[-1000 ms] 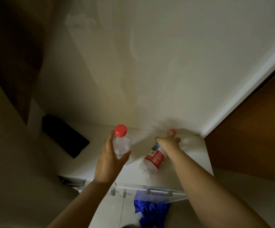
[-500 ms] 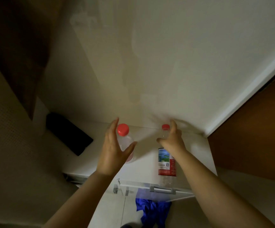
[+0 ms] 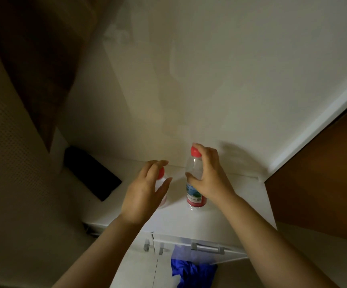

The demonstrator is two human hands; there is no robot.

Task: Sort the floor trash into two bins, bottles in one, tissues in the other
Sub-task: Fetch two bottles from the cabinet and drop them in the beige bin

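Two clear plastic bottles with red caps stand upright on a white cabinet top (image 3: 241,200). The left bottle (image 3: 161,173) is mostly hidden behind my left hand (image 3: 143,192), whose fingers are spread apart around it without a clear grip. The right bottle (image 3: 194,190) has a red and blue label. My right hand (image 3: 210,173) is closed around its neck and shoulder from the right, just below the cap. The two bottles are a little apart, side by side near the wall.
A black flat object (image 3: 93,173) lies on the cabinet top at the left. Below the front edge are metal handles (image 3: 206,247) and a crumpled blue bag (image 3: 191,273). A brown door (image 3: 324,173) is at the right, a white wall behind.
My right hand has stood its tilted bottle upright on the cabinet top and still grips it. My left hand has lowered its bottle onto the top and spread its fingers.
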